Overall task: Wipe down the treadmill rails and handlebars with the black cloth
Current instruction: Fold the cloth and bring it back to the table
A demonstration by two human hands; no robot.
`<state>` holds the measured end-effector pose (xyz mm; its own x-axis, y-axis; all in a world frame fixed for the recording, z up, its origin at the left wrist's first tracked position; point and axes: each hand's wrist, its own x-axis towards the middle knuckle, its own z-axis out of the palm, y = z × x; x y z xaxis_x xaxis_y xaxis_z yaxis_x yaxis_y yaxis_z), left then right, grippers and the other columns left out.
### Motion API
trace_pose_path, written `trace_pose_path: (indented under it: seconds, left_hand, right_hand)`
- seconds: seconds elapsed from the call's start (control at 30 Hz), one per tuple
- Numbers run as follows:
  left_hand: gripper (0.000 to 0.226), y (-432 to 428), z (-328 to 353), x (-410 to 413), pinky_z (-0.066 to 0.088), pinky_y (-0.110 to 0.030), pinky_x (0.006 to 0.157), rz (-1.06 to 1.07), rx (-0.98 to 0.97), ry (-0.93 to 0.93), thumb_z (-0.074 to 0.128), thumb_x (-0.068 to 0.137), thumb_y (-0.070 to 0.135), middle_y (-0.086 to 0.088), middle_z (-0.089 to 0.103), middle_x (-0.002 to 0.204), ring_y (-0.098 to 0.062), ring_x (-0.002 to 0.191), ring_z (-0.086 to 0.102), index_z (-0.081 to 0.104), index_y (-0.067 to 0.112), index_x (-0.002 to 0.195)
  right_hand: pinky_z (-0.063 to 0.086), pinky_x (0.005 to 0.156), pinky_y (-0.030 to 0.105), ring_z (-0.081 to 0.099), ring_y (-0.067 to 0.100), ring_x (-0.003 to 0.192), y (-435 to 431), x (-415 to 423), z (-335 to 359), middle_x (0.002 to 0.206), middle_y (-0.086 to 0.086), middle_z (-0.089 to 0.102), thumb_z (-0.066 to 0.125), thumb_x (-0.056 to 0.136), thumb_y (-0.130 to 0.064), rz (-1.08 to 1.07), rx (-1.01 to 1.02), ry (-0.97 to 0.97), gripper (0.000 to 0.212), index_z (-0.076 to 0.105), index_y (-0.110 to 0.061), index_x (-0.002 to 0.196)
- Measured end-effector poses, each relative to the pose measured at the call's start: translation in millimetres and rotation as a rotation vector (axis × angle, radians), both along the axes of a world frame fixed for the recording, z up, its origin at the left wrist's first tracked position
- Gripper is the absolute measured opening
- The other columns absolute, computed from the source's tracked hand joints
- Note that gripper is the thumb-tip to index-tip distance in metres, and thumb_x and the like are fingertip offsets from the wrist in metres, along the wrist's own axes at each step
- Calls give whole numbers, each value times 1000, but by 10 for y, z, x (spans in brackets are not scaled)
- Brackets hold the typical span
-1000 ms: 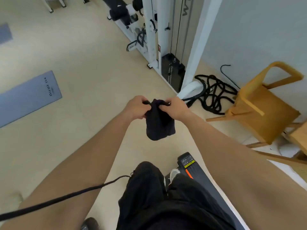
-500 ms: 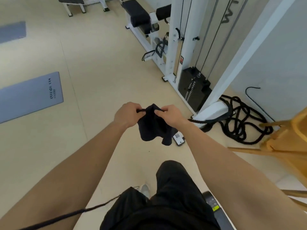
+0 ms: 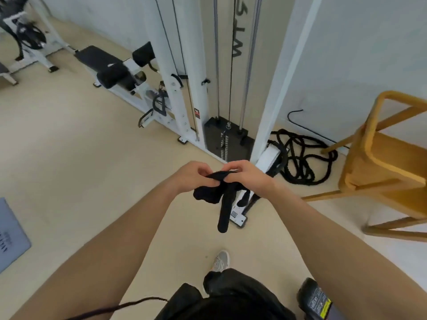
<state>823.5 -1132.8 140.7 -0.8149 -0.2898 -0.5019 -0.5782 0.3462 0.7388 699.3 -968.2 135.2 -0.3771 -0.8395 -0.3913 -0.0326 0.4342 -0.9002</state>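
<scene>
Black cloth [image 3: 219,195] up in mid-air, just this side of the white cable machine [image 3: 182,72]; pinched along its top edge by left hand [image 3: 196,175] and right hand [image 3: 247,179], both closed on the fabric, fingertips nearly meeting over the bunched fold; rest of it drooping below the hands, one long tail hanging down toward the beige floor [image 3: 92,172]. Black weight stack [image 3: 227,142] at the foot of the machine, just beyond the hands; coiled black rope [image 3: 302,160] to the right of the machine's base, against the wall; wooden chair [image 3: 388,162] further right of that, tilted in view. Padded black bench [image 3: 104,63] to the left of the machine, along the same wall; grey mat [image 3: 10,236] well left of it, at the frame edge. Grey shoe [image 3: 220,260] on the floor nearer than the cloth, below it in view; black treadmill corner with a yellow label [image 3: 316,301] nearest of all, lower right, well apart from the cloth.
</scene>
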Motion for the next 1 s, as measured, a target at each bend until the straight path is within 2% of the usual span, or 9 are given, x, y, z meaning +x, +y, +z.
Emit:
trace_pose_path:
  seconds: [0.1, 0.23, 0.33, 0.5, 0.6, 0.7, 0.87, 0.93, 1.0]
  left_hand:
    - [24, -79, 105, -566, 46, -26, 51, -231, -179, -53, 83, 76, 34, 6, 66, 56, -14, 54, 64, 66, 19, 68]
    - [34, -117, 174, -1292, 40, -30, 54, -465, -550, 51, 70, 83, 53, 5, 62, 67, -12, 65, 60, 61, 25, 67]
    - [32, -41, 138, -1798, 42, -30, 58, -554, -390, 92, 67, 89, 48, 3, 64, 71, -15, 70, 62, 65, 22, 70]
    - [32, 225, 88, -2588, 51, -32, 65, -569, -38, 76, 70, 87, 45, -4, 72, 85, -19, 79, 69, 72, 14, 89]
    - [35, 474, 110, -3018, 44, -38, 74, -439, 185, 44, 54, 95, 39, -6, 67, 77, -23, 76, 62, 63, 11, 77]
    - [25, 823, 107, -3376, 36, -37, 70, -231, 277, -25, 47, 93, 27, -4, 52, 69, -23, 73, 48, 49, 19, 70]
    - [20, 1680, 122, -3766, 38, -31, 62, -537, 84, -5, 53, 95, 17, -5, 53, 74, -24, 75, 50, 60, 15, 76]
    - [12, 2101, 108, -3812, 41, -27, 51, -691, 153, -36, 61, 94, 19, -5, 59, 75, -21, 69, 53, 70, 13, 90]
    - [14, 2558, 94, -3823, 49, -24, 55, -805, 225, -65, 68, 92, 22, -4, 70, 88, -17, 76, 65, 73, 13, 103]
  right_hand:
    - [53, 73, 35, 66, 22, 74, 159, -398, 22, 82, 10, 69, 68, 85, -10, -80, 73, 77, 11, 65, -19, 90]
    - [49, 67, 25, 64, 13, 77, 425, -838, -11, 86, -2, 67, 65, 92, -20, -224, 273, 319, 11, 58, -25, 100]
    - [49, 78, 34, 61, 16, 87, 677, -1097, -83, 90, -3, 64, 52, 99, -33, -401, 412, 402, 12, 62, -24, 99]
    - [47, 77, 33, 62, 22, 93, 1212, -1406, -148, 97, 0, 65, 53, 99, -24, -754, 539, 339, 12, 65, -23, 101]
    - [47, 76, 32, 61, 21, 91, 1512, -1453, -99, 97, 2, 65, 60, 95, -19, -1073, 526, 272, 8, 66, -17, 100]
    - [51, 67, 33, 64, 20, 79, 1803, -1412, -34, 86, 4, 67, 69, 89, -27, -1375, 525, 202, 13, 62, -18, 84]
    - [56, 59, 32, 66, 21, 71, 2282, -1345, 75, 80, 5, 67, 66, 91, -40, -1647, 410, -51, 28, 64, -14, 82]
    - [52, 56, 27, 62, 17, 60, 2461, -1347, 133, 71, 2, 63, 67, 92, -38, -1650, 276, -162, 30, 62, -13, 76]
    - [51, 58, 26, 58, 16, 56, 2665, -1381, 169, 66, 2, 60, 68, 93, -36, -1654, 159, -198, 33, 58, -12, 72]
